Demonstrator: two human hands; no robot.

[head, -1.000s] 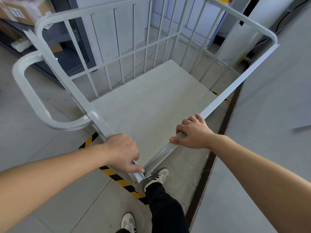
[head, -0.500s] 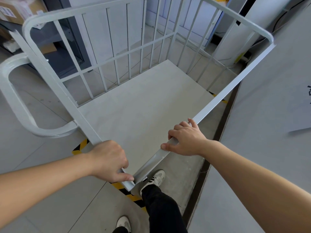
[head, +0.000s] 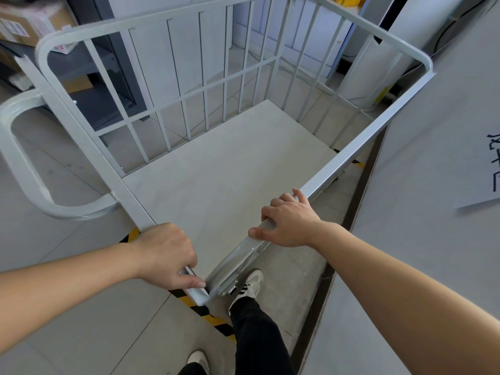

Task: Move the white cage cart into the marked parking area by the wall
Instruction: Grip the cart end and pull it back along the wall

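The wall [head: 433, 185] fills your right side, grey and plain, with a sheet of paper [head: 487, 169] stuck on it. Just beside this wall stands the white cage cart [head: 216, 171], its flat floor bare, its right top rail running along the dark skirting [head: 357, 190]. The barred sides rise at the left and the far end, and a curved handle [head: 24, 163] sticks out at the left. Under the near corner of the cart you see the yellow and black floor tape [head: 205, 315]. Your left hand [head: 167, 255] is closed around the left top rail near the corner. Your right hand [head: 286, 223] is wrapped over the right top rail, thumb along the inside. Your shoe [head: 251, 282] stands below the corner.
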